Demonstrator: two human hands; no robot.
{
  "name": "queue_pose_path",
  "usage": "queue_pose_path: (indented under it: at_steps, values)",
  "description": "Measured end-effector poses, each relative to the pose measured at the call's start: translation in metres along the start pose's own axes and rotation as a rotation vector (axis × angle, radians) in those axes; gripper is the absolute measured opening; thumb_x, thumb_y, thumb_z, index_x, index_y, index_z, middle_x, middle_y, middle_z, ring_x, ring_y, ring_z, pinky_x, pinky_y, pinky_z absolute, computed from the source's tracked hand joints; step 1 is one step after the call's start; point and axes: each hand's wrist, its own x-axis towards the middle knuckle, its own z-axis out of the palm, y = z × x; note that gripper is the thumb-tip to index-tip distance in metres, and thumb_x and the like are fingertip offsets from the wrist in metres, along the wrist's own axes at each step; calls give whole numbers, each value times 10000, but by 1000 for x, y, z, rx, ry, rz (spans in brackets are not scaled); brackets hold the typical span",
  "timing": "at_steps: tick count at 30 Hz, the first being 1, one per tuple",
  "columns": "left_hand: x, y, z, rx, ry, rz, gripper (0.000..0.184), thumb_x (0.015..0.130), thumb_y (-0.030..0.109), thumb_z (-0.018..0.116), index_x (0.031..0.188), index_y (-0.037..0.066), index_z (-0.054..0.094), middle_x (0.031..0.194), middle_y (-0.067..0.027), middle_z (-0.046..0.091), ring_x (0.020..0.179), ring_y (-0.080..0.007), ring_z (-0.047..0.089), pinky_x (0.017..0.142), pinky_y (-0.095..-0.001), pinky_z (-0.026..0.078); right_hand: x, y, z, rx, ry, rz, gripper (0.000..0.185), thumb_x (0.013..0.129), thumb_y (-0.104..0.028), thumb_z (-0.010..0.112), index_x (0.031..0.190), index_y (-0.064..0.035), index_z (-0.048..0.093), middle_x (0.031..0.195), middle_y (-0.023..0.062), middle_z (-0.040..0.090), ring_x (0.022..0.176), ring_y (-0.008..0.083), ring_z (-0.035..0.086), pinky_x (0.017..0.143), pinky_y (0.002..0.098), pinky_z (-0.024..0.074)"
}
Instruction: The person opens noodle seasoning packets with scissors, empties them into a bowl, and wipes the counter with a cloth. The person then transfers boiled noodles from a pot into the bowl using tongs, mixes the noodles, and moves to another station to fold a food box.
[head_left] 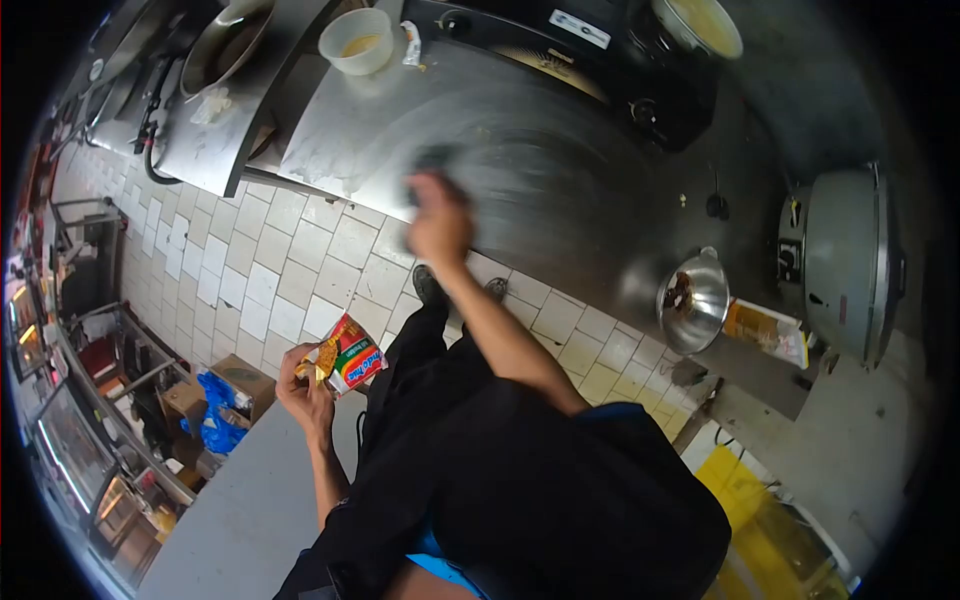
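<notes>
My left hand is closed on an instant noodle packet, red, green and white with an Indomie label. The packet is torn at one end and shows yellow-orange inside. It is held up above the tiled floor, near the corner of a grey table. My right hand is stretched forward over the front edge of the steel counter. Motion smears its fingers. A dark blur lies just beyond them; whether it is a held thing or a shadow, I cannot tell.
A plastic tub with yellowish contents stands at the counter's back left. To the right are a steel bowl with dark pieces, a yellow packet and a grey appliance. A black stove runs along the back.
</notes>
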Motion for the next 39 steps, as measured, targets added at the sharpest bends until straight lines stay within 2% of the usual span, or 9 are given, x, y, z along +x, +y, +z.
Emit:
queue_pose_path:
  at_steps: [2, 4, 7, 11, 15, 20, 27, 34, 39]
  values:
    - [5, 8, 2, 65, -72, 73, 130, 884, -52, 588, 1003, -44, 642, 1007, -102, 665, 933, -160, 622, 852, -267, 479, -3, -42, 46, 293, -561, -39, 371, 762, -20, 631, 1100, -166, 672, 1074, 120, 688, 983, 341, 655, 832, 417, 523]
    - [9, 15, 3, 112, -94, 148, 135, 877, -55, 594, 1002, -46, 644, 1009, -101, 666, 928, -162, 626, 848, -267, 482, -7, -68, 65, 475, -590, -52, 361, 756, -12, 658, 1106, -98, 650, 1049, 186, 681, 996, 378, 645, 850, 395, 523]
    - [15, 26, 13, 138, -79, 220, 145, 855, -55, 615, 996, -54, 650, 1010, -100, 668, 925, -171, 633, 846, -275, 490, -6, -63, 15, 758, -297, 22, 377, 750, 25, 588, 1112, -70, 633, 1084, 154, 665, 1037, 301, 648, 935, 388, 492]
    - [39, -6, 21, -62, 25, 76, 219, 841, -104, 519, 994, -33, 659, 958, -112, 669, 907, -185, 636, 833, -282, 486, 56, 18, -99, 221, 323, 52, 475, 732, 53, 538, 1181, -76, 621, 1173, 136, 642, 1173, 293, 587, 1039, 371, 422]
    - [103, -14, 15, -74, -74, 106, 221, 810, -122, 527, 964, -44, 666, 962, -129, 665, 906, -200, 641, 830, -290, 490, 138, 89, -83, -396, 472, 246, 444, 777, -107, 661, 1214, -154, 604, 1101, 165, 667, 1033, 376, 617, 899, 449, 490]
    - [192, -16, -1, -15, -204, 107, 177, 832, -115, 550, 958, -45, 653, 976, -114, 658, 915, -181, 628, 838, -278, 485, 192, 47, 6, -154, -18, -16, 345, 776, -88, 636, 1106, -190, 627, 991, 133, 671, 955, 350, 634, 839, 452, 502]
    - [282, 21, 26, -24, -432, 262, 209, 806, -130, 548, 956, -33, 656, 972, -110, 662, 925, -176, 629, 853, -276, 480, 1, -47, 62, 84, -452, -48, 438, 647, 8, 722, 1046, -161, 661, 1190, 57, 628, 1051, 324, 605, 951, 450, 482]
    - [297, 46, 76, -57, -651, 405, 148, 826, -37, 598, 959, -35, 665, 938, -115, 675, 879, -201, 644, 788, -284, 494, 62, 12, -6, -489, -46, -168, 601, 672, -67, 751, 1240, -220, 629, 1343, -23, 561, 1209, 312, 489, 963, 444, 434]
    - [297, 51, 86, -123, -724, 456, 137, 828, -16, 624, 957, -34, 667, 929, -115, 675, 868, -197, 648, 785, -286, 494, 21, 102, -146, -934, 427, 386, 475, 729, -109, 648, 1204, -116, 623, 1237, 83, 619, 1081, 279, 570, 923, 448, 424]
